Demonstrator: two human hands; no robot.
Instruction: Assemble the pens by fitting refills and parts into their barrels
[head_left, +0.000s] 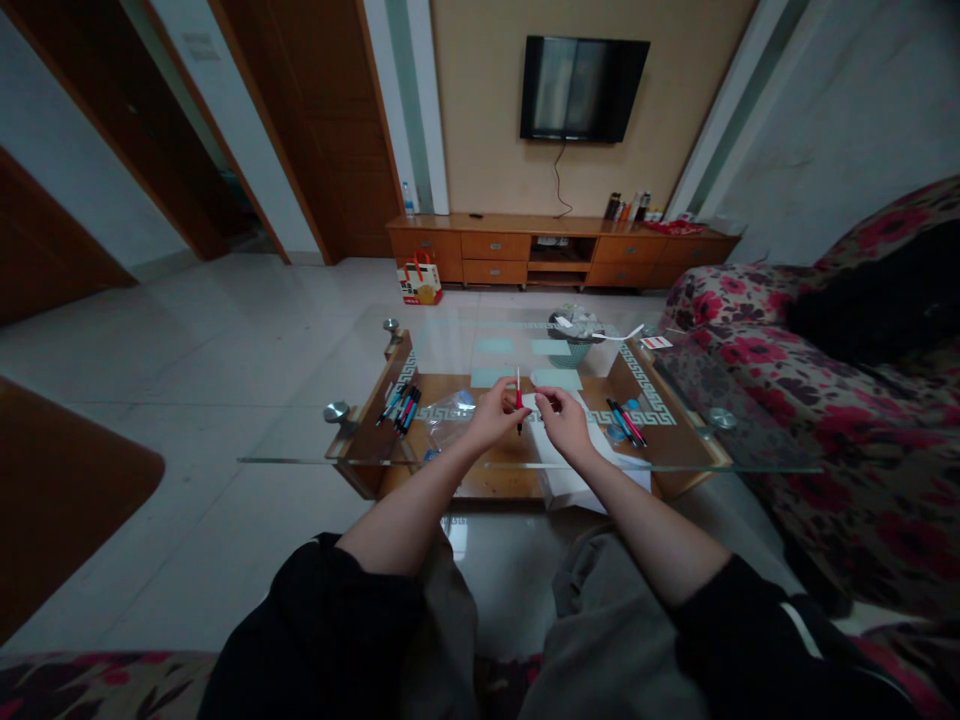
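Over the glass coffee table, my left hand (493, 414) pinches a red pen (519, 399) held upright, with a thin pale tip rising from its top. Close beside it on the right, my right hand (564, 420) has thumb and forefinger closed together; whatever is between them is too small to make out. To the left lies a bunch of pens (407, 409) in black, blue and red. Another few pens (627, 424) lie to the right, near small blue round items (615, 433). A crumpled clear plastic bag (448, 423) is left of my left hand.
The glass tabletop (292, 425) reaches past its wooden base on both sides. White paper or a box (574, 480) shows below my right hand. A lined basket (574, 350) stands beyond the table. A floral sofa (810, 400) is at right, a TV cabinet (495, 245) behind.
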